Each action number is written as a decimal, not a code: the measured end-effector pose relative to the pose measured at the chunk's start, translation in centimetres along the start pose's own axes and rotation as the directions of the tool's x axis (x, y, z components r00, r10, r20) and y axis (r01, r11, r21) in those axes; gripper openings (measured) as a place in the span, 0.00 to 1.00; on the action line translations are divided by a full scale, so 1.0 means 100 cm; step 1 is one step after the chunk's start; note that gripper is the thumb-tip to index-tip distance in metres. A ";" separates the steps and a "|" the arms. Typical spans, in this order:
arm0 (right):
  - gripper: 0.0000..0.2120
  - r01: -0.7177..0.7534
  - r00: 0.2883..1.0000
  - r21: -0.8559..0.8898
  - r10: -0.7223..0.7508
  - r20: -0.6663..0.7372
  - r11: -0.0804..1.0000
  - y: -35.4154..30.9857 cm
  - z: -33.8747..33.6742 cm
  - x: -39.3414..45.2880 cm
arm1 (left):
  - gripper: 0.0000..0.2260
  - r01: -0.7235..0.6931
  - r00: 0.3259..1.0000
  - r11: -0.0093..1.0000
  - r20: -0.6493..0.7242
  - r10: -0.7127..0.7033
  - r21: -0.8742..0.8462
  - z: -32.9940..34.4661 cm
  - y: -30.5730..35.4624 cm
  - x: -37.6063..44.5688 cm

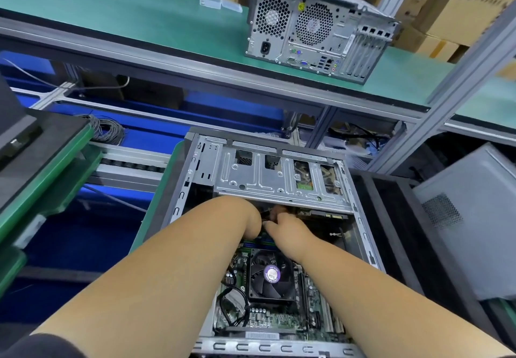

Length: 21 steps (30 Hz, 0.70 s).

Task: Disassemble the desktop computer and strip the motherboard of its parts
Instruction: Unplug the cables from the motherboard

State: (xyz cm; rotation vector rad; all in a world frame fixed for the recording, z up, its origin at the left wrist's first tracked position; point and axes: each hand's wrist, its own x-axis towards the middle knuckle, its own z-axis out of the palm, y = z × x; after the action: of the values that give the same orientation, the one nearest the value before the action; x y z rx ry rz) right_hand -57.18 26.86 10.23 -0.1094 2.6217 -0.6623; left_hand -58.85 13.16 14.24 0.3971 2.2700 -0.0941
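Two desktop computers are seen: one opened grey steel tower case point(195, 162) laid on its side in the foreground, and one closed silver tower point(321, 28) stood on the green-topped upper bench point(125, 14). Inside the opened case one green motherboard point(268, 321) is exposed, carrying one black square cooler fan point(270, 276) with a purple round label. One perforated silver drive cage point(279, 176) spans the far end of the case. Both hands are reached into the dark gap just under that cage — beyond the fan, which lies nearer the person. The left hand point(245, 218) is hidden past the wrist, so its grip cannot be told. The right hand point(284, 225) is curled, fingertips buried among dark cabling; what is held cannot be made out.
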 end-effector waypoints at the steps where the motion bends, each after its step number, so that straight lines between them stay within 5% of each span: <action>1: 0.10 0.026 1.000 0.066 -0.026 0.000 0.997 -0.001 0.001 -0.003 | 0.19 -0.013 1.000 1.000 -0.008 0.013 0.012 0.000 0.000 -0.004; 5: 0.05 0.217 0.976 0.201 -0.211 -0.052 0.955 -0.006 0.002 -0.021 | 0.18 -0.048 0.998 0.996 -0.022 0.050 0.070 -0.006 -0.003 -0.022; 10: 0.09 0.307 0.951 0.160 -0.295 -0.093 0.938 -0.008 -0.009 -0.041 | 0.16 -0.055 0.998 0.997 -0.006 0.056 0.055 -0.013 -0.005 -0.035; 15: 0.05 0.392 0.907 0.185 -0.345 -0.243 0.901 -0.009 -0.023 -0.052 | 0.10 -0.073 0.995 0.977 -0.076 0.059 -0.200 -0.017 -0.008 -0.048; 21: 0.05 0.510 0.830 0.305 -0.368 -0.419 0.804 -0.010 -0.034 -0.059 | 0.20 -0.152 0.979 0.918 -0.184 0.089 -0.366 -0.008 -0.012 -0.061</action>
State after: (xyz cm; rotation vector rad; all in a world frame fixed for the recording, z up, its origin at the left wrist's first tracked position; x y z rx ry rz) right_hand -53.29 28.47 15.71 -0.5478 2.7243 -1.5049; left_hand -56.08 10.62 19.23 0.3463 2.3484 0.4526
